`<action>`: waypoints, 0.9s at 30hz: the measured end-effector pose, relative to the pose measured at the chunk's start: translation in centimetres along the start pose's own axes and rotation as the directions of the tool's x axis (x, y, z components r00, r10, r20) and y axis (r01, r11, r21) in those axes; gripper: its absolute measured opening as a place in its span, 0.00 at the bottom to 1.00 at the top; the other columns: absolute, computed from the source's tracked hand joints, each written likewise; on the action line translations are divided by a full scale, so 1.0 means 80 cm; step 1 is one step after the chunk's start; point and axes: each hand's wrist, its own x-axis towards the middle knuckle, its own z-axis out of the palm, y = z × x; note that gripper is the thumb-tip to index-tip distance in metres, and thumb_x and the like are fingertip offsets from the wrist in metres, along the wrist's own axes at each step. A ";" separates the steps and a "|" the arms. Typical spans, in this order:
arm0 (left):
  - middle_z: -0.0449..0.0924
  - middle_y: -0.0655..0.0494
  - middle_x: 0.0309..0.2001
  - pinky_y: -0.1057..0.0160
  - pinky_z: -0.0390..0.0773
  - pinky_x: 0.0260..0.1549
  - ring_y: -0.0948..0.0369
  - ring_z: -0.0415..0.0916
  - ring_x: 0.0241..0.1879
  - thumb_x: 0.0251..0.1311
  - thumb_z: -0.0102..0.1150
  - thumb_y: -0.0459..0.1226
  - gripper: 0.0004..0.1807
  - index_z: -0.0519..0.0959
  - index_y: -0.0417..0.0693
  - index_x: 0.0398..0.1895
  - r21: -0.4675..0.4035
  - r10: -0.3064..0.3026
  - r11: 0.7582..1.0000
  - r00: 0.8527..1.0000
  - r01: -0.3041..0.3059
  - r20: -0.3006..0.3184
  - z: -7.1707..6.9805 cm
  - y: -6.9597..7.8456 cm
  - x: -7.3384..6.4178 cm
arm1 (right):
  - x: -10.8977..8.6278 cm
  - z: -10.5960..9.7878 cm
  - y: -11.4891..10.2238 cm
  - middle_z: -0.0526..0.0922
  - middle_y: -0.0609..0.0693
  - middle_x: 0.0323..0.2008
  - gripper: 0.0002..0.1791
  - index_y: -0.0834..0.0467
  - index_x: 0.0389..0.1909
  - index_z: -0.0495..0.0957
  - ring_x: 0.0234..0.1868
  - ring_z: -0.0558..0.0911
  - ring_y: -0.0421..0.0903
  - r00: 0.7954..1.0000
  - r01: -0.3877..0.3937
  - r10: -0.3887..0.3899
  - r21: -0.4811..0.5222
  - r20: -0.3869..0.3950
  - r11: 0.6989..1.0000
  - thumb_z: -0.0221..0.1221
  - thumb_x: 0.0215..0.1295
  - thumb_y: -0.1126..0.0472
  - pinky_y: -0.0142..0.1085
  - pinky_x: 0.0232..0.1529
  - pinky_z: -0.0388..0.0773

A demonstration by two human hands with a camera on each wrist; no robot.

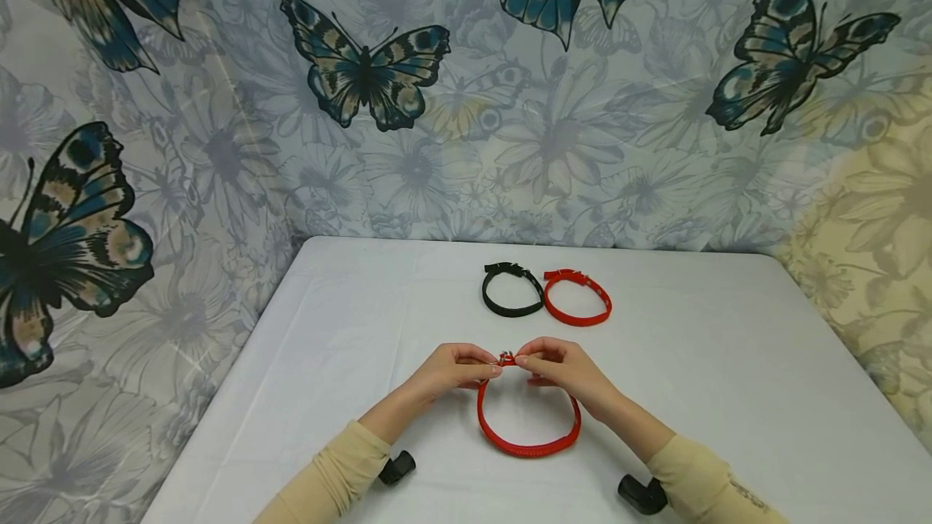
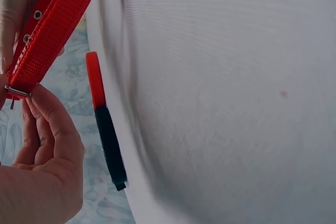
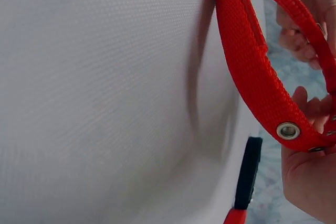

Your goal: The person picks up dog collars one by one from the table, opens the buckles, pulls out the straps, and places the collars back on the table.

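A red woven collar (image 1: 527, 450) with metal eyelets forms a loop between the hands, low over the white table. At its far side, my left hand (image 1: 459, 367) pinches the collar beside the metal buckle (image 2: 18, 92) between thumb and fingers. My right hand (image 1: 564, 368) pinches the strap just to the right of the buckle, its fingertips close to the left ones. An eyelet (image 3: 288, 130) shows on the band near the right hand in the right wrist view. The strap's tip is hidden by the fingers.
Beyond the hands, a black collar (image 1: 512, 312) and a second red collar (image 1: 578, 320) lie side by side on the white table (image 1: 349, 306). Black wrist devices (image 1: 396, 467) show under both forearms. A butterfly-patterned cloth (image 1: 415, 184) hangs behind the table's far edge.
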 end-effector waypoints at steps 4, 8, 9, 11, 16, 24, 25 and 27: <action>0.86 0.53 0.35 0.59 0.82 0.40 0.58 0.82 0.35 0.55 0.70 0.40 0.13 0.84 0.41 0.40 0.008 0.000 1.000 1.000 0.000 0.006 0.001 0.003 -0.001 | 0.001 -0.001 0.001 0.81 0.62 0.46 0.20 0.62 0.47 0.79 0.48 0.78 0.59 0.999 0.019 -0.018 -0.010 0.030 1.000 0.64 0.64 0.51 0.42 0.47 0.82; 0.86 0.53 0.35 0.59 0.82 0.39 0.54 0.83 0.36 0.54 0.71 0.41 0.13 0.85 0.42 0.40 0.023 -0.011 1.000 1.000 0.011 0.001 0.000 0.004 -0.001 | 0.004 -0.001 0.003 0.80 0.63 0.48 0.20 0.62 0.48 0.78 0.49 0.78 0.59 0.998 0.034 -0.033 -0.029 0.059 0.999 0.63 0.65 0.51 0.41 0.47 0.81; 0.86 0.53 0.35 0.60 0.82 0.39 0.55 0.83 0.36 0.54 0.71 0.41 0.13 0.85 0.43 0.39 0.027 -0.014 1.000 1.000 0.014 0.000 0.000 0.004 -0.001 | 0.004 -0.001 0.004 0.80 0.63 0.48 0.19 0.62 0.48 0.78 0.49 0.78 0.59 0.997 0.037 -0.035 -0.033 0.062 0.999 0.62 0.66 0.51 0.41 0.47 0.81; 0.86 0.53 0.34 0.59 0.82 0.38 0.57 0.82 0.35 0.53 0.72 0.41 0.13 0.85 0.43 0.39 0.040 -0.016 0.999 1.000 0.016 -0.002 0.001 0.005 0.001 | 0.004 -0.001 0.004 0.80 0.63 0.48 0.20 0.62 0.49 0.78 0.49 0.78 0.59 0.997 0.041 -0.038 -0.041 0.067 0.998 0.62 0.66 0.51 0.40 0.47 0.81; 0.86 0.54 0.33 0.60 0.82 0.36 0.62 0.81 0.31 0.52 0.73 0.41 0.13 0.86 0.43 0.37 0.074 -0.009 0.997 1.000 0.010 -0.002 0.001 0.006 0.002 | 0.003 0.000 0.003 0.80 0.64 0.49 0.20 0.62 0.49 0.78 0.49 0.78 0.59 0.996 0.042 -0.038 -0.049 0.075 0.998 0.61 0.67 0.50 0.40 0.47 0.81; 0.86 0.53 0.32 0.58 0.83 0.36 0.62 0.80 0.30 0.53 0.72 0.40 0.12 0.85 0.42 0.37 0.070 0.002 0.998 1.000 -0.002 0.008 0.001 0.004 0.003 | 0.000 -0.001 0.001 0.79 0.62 0.50 0.20 0.62 0.51 0.78 0.51 0.76 0.59 0.995 0.043 -0.038 -0.049 0.097 0.998 0.59 0.69 0.50 0.39 0.48 0.81; 0.86 0.53 0.32 0.58 0.83 0.36 0.62 0.80 0.30 0.53 0.72 0.40 0.12 0.85 0.42 0.37 0.066 0.001 0.998 1.000 -0.001 0.008 0.001 0.003 0.002 | 0.000 -0.001 0.002 0.79 0.62 0.50 0.20 0.62 0.51 0.77 0.51 0.76 0.59 0.994 0.044 -0.038 -0.048 0.101 0.998 0.59 0.69 0.50 0.39 0.48 0.81; 0.86 0.53 0.32 0.58 0.83 0.36 0.62 0.80 0.30 0.54 0.72 0.40 0.12 0.85 0.42 0.37 0.062 -0.002 0.998 1.000 0.002 0.006 0.000 0.003 0.002 | 0.000 -0.001 0.002 0.80 0.60 0.50 0.21 0.63 0.52 0.77 0.52 0.76 0.59 0.993 0.050 -0.045 -0.048 0.109 0.998 0.58 0.70 0.50 0.38 0.48 0.81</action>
